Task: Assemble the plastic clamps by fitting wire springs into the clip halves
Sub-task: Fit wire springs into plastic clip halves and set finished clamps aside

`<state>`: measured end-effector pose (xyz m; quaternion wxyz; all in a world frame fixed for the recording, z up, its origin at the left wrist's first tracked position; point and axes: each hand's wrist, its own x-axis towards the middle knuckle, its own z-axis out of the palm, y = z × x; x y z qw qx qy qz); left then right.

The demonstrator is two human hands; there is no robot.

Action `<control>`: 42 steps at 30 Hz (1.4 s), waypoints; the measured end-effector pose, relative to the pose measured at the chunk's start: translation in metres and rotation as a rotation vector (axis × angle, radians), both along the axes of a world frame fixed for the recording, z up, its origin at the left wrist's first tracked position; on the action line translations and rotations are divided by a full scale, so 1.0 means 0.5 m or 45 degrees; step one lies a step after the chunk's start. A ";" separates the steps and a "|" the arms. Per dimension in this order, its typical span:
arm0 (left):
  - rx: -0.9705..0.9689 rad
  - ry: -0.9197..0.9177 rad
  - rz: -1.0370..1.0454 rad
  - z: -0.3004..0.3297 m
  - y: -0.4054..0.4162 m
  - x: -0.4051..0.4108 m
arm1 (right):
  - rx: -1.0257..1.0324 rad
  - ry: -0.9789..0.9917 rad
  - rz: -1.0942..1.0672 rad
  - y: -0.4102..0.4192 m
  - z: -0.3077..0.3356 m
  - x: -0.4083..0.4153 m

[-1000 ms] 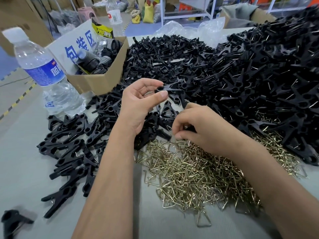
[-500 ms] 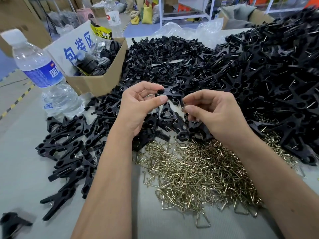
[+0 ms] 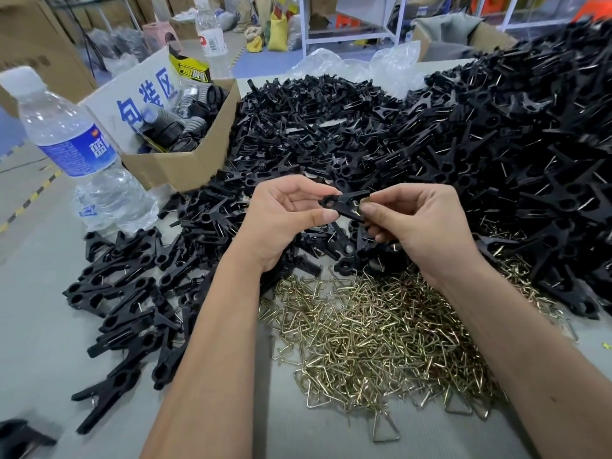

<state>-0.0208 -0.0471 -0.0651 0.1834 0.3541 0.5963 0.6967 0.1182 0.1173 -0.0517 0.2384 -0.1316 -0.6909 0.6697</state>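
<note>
My left hand (image 3: 281,223) pinches a black plastic clamp (image 3: 344,203) by its ring end, held above the table. My right hand (image 3: 420,226) meets it from the right, fingertips closed on a small brass wire spring (image 3: 358,208) at the clamp's jaw end. Below my wrists lies a heap of brass wire springs (image 3: 374,332). A large mound of black clip halves (image 3: 430,137) fills the table behind and to the right. Finished black clamps (image 3: 126,303) lie in a loose pile at the left.
A water bottle (image 3: 76,157) stands at the left beside an open cardboard box (image 3: 185,160) holding dark parts. Clear plastic bags (image 3: 357,66) lie behind the mound. Another bottle (image 3: 210,31) stands far back. A lone black piece (image 3: 20,435) sits at the bottom left corner.
My right hand rose from the spring heap and came up to the clamp held by my left hand. It now presses a spring against the clamp's end.
</note>
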 end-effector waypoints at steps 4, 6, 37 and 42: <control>-0.013 -0.013 -0.031 0.002 0.002 0.003 | 0.043 -0.008 -0.063 -0.001 -0.003 -0.002; -0.017 -0.020 -0.034 0.002 0.003 0.002 | 0.064 -0.022 -0.093 0.000 -0.006 -0.003; 0.082 0.001 -0.061 0.022 0.017 0.036 | -1.348 -0.054 1.008 0.018 0.000 0.009; -0.003 0.144 0.021 0.029 0.016 0.044 | -1.512 -0.047 1.088 0.025 0.004 0.010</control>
